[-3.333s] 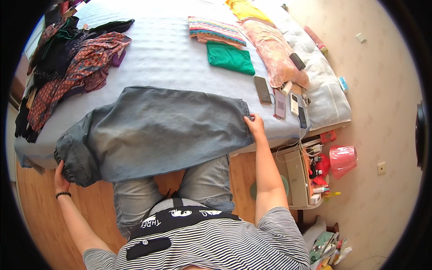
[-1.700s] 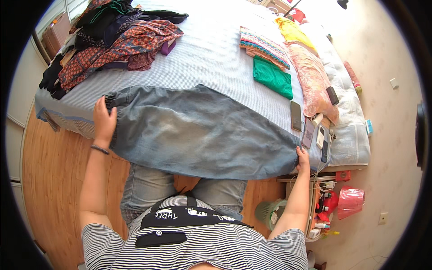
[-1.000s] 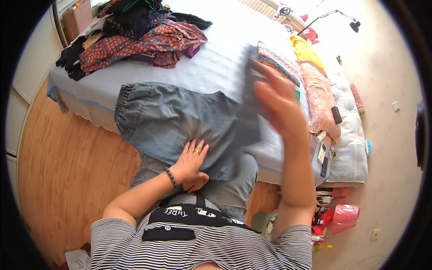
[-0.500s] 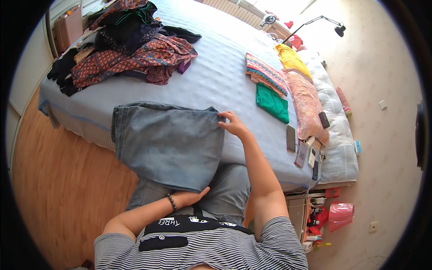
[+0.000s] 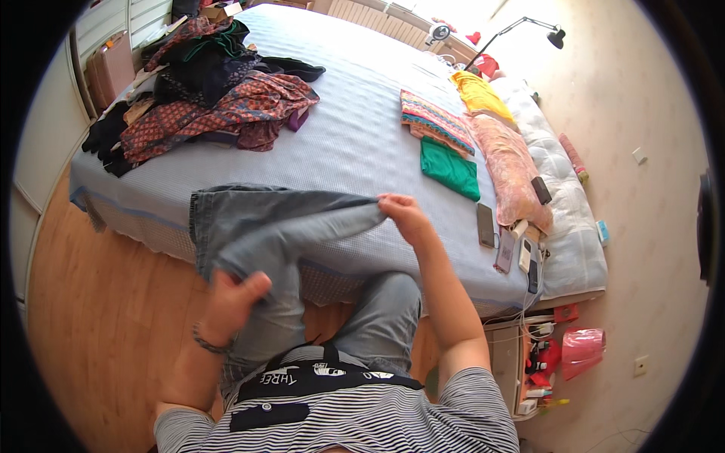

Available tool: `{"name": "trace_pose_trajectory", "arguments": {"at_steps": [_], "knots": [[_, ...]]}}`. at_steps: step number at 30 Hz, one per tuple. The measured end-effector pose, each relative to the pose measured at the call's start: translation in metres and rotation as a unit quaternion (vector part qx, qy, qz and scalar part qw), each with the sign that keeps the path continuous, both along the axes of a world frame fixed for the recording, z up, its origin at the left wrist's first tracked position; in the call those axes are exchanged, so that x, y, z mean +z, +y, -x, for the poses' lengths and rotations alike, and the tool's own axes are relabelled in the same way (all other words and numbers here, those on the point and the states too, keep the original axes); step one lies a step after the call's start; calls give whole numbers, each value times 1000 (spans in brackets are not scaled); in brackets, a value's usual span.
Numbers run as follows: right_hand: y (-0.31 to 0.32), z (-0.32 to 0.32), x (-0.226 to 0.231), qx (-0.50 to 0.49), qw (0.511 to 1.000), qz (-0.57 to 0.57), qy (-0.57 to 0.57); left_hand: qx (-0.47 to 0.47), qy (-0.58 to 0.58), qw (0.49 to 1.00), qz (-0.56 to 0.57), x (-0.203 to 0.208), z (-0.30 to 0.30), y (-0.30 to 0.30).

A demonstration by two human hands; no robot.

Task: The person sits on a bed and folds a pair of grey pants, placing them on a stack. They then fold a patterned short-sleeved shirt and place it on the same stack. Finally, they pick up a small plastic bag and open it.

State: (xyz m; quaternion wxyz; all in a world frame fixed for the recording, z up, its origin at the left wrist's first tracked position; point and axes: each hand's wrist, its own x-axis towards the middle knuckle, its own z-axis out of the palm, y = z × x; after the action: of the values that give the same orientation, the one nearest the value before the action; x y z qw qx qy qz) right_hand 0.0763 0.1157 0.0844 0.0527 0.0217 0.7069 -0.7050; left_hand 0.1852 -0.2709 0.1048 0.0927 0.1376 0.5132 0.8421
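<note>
Denim garment (image 5: 253, 208) lies long from nine to three

Say twelve is across the bed and six is the person's tummy. The blue-grey garment is at the near edge of the bed (image 5: 355, 162), just past the knees. Its long way goes from nine to three. The fat, wide end is at nine. The thin end is at three, drawn out to a tip.

The right hand (image 5: 402, 215) pinches that tip with its thumb and fingers. From this hand, the cloth goes off to nine o'clock. The left hand (image 5: 230, 306) is low by the wide end, and most of the cloth is at twelve to two from it. This hand is blurry, with its thumb poking out toward two. I cannot tell if it grips the cloth or only touches it.

What seems to matter most is that each hand has its own end: left by the wide part, right at the tip. The near edge slants down from the right hand toward the left one. The worn jeans (image 5: 384, 309) are nearly the same colour, so it is hard to see where the cloth stops by the left knee.
</note>
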Motion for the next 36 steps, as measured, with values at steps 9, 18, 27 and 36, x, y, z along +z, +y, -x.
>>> {"name": "trace_pose_trajectory", "arguments": {"at_steps": [9,18,27,36], "knots": [[-51,-28,234,-121,955,36,270,177,273,907,266,234,100,-73],[-43,-116,310,-42,929,-9,366,21,216,956,200,287,121,-81],[1,-101,324,-122,925,-60,356,139,227,952,150,276,200,-11],[63,-25,354,-169,887,-72,423,14,349,935,55,320,272,59]]}}
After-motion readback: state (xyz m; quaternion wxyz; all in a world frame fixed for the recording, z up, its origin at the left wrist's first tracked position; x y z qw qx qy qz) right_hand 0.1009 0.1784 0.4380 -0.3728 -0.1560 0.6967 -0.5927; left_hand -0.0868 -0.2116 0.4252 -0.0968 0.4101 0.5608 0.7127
